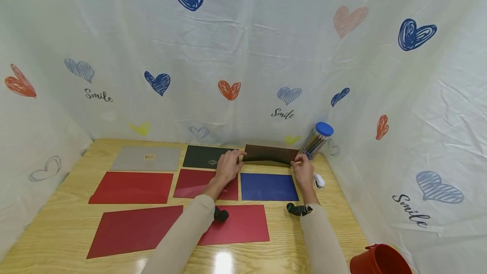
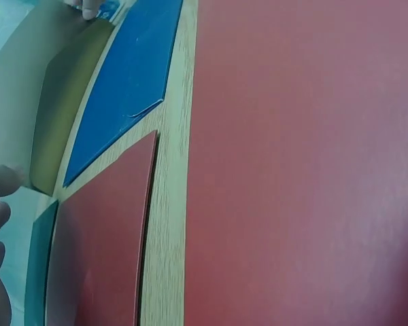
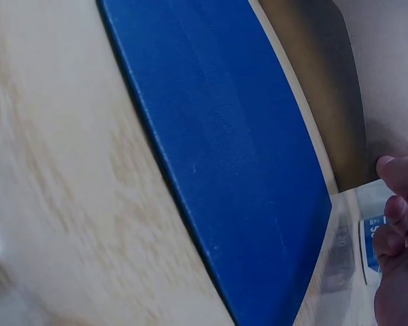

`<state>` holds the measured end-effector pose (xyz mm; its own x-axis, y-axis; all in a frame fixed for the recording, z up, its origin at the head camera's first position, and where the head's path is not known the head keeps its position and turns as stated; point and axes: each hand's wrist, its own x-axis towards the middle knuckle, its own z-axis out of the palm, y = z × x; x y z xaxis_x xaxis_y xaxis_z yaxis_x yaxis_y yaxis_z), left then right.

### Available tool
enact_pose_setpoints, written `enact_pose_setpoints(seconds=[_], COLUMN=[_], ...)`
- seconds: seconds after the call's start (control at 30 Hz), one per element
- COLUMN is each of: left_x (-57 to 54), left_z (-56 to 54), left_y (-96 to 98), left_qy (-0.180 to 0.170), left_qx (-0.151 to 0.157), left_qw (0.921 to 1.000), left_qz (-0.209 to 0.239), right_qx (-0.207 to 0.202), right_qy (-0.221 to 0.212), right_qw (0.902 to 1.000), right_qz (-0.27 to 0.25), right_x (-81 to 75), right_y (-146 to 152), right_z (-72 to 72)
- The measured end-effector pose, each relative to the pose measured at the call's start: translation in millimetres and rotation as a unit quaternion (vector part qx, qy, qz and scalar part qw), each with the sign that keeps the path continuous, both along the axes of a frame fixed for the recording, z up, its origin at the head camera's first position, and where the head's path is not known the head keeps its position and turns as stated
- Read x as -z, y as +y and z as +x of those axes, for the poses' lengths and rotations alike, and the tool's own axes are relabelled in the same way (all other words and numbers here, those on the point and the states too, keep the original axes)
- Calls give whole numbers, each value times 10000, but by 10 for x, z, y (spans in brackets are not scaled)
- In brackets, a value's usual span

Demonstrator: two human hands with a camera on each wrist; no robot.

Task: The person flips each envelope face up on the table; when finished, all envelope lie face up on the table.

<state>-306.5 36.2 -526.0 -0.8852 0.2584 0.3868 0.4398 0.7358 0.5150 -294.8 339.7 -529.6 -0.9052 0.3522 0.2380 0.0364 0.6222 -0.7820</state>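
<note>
At the back of the table lies a brown folder (image 1: 271, 154), its near edge raised and bowed. My left hand (image 1: 228, 166) pinches its left near corner; the left wrist view shows the thumb (image 2: 7, 180) at that corner. At the opposite near corner, my right hand (image 1: 303, 171) pinches the same edge between thumb and fingers (image 3: 394, 173). Just in front of it lies a blue folder (image 1: 269, 187). A dark green folder (image 1: 203, 157) with a gold emblem is partly behind my left hand, and a dark red one (image 1: 190, 183) lies under that wrist.
A grey folder (image 1: 146, 158) and a red folder (image 1: 131, 187) lie on the left, with red folders (image 1: 133, 229) (image 1: 243, 223) nearer me. Behind my right hand leans a blue-lidded jar (image 1: 318, 138) of sticks. A white stapler (image 1: 318, 181) and red bucket (image 1: 380, 261) are at right.
</note>
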Motion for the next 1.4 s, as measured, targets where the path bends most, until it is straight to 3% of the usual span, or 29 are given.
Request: enact_pose_setpoints(seconds=[0.17, 0.33, 0.7, 1.1, 1.4], left_x=[46, 87, 130, 118, 137], left_z=[-10, -6, 7, 30, 47], left_y=[21, 40, 42, 91, 91], left_qy=[-209, -200, -473, -734, -832], left_qx=[-49, -118, -400, -601, -676], left_qw=[9997, 9997, 9978, 9935, 9930], left_qz=[135, 12, -255, -625, -505], right_qx=[-19, -184, -1128, -1181, -1265], right_qy=[-7, -157, -539, -908, -964], right_qw=[10000, 9996, 9906, 9812, 9772], right_qz=[88, 157, 553, 1225, 1405], right_x=[33, 21, 118, 102, 122], right_y=[3, -1, 114, 164, 190], right_z=[-12, 35, 64, 67, 53])
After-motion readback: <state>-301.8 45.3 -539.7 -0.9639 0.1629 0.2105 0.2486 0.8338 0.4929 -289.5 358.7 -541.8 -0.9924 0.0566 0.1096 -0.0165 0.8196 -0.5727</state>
